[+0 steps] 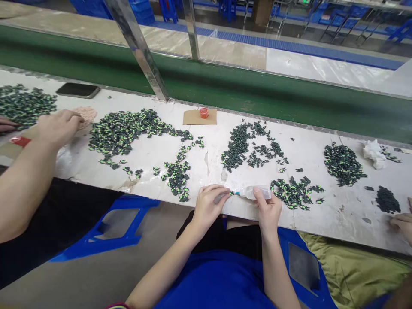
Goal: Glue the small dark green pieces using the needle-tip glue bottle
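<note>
At the near edge of the white worktable (322,223), my left hand (210,205) pinches a small dark part with a green tip. My right hand (268,209) grips a small clear squeeze bottle (255,192) with a blue nozzle. The nozzle points left and meets the part's tip. Just left of my hands lies a pile of small dark parts with green marks (176,175). Another such pile (294,192) sits just right of the bottle. Farther back, behind my hands, plain dark parts (247,148) are spread out.
A co-worker's arm and hand (58,126) reach over the table at left, beside a big green-marked pile (125,131). Another person's hand (402,224) shows at the right edge. A cardboard square holding a small red cup (203,112), a phone (78,90), a crumpled tissue (374,153) and a green conveyor belt (257,92) lie beyond.
</note>
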